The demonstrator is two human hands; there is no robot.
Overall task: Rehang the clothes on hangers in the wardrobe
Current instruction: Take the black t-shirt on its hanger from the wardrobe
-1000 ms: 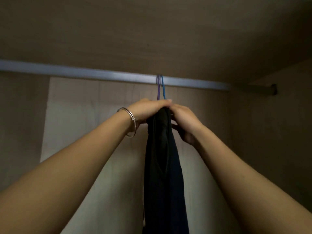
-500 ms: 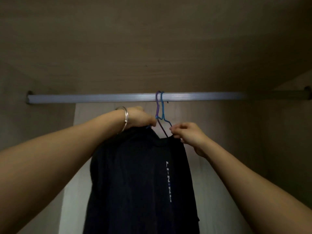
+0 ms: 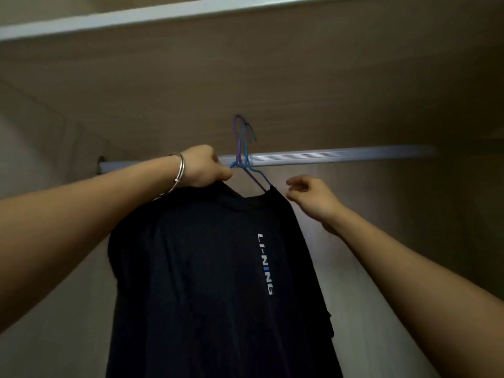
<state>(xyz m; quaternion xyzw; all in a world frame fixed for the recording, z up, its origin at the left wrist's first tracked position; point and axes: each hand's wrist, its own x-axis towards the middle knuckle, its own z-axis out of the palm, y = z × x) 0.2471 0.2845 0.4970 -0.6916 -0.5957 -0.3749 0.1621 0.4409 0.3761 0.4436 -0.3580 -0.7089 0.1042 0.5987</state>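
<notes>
The view into the wardrobe is dim and brownish, with the brightest light on a pale strip along the wardrobe's top front edge (image 3: pixel 163 12) and a soft glow on the pale back panel (image 3: pixel 349 268). The silver metal hanging rail (image 3: pixel 327 155) catches a faint sheen, while my black short-sleeved T-shirt (image 3: pixel 207 282) shows almost no fold detail. My forearms bulge and soften at the lower corners from wide-angle distortion.

Single head view, tilted upward, close beneath wardrobe rail (image 3: pixel 327 155)
</notes>
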